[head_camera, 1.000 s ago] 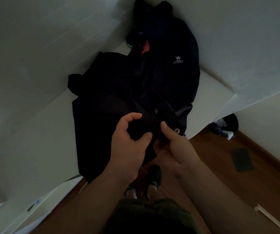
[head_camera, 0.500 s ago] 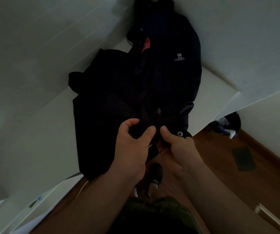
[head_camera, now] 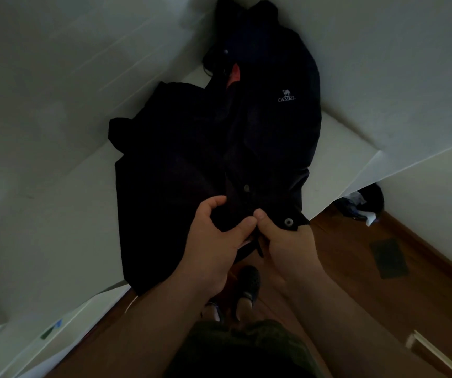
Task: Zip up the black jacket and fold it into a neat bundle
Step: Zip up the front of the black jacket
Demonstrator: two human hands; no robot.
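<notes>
The black jacket lies spread on a white surface, collar far from me, with a white camel logo on its chest and a bit of red lining near the collar. Its front hangs unzipped along the middle. My left hand pinches the left front edge at the bottom hem. My right hand grips the right front edge beside it, just under a metal snap. The two thumbs nearly touch over the hem, and the zipper ends are hidden between my fingers.
White walls close in behind and to the right of the surface. A wooden floor runs below, with a dark bundle under the surface's right corner and a dark mat. My feet stand at the edge.
Both hands have closed on the jacket's bottom front edges and drawn them together. The left thumb and fingers, apart a second ago, now pinch the fabric.
</notes>
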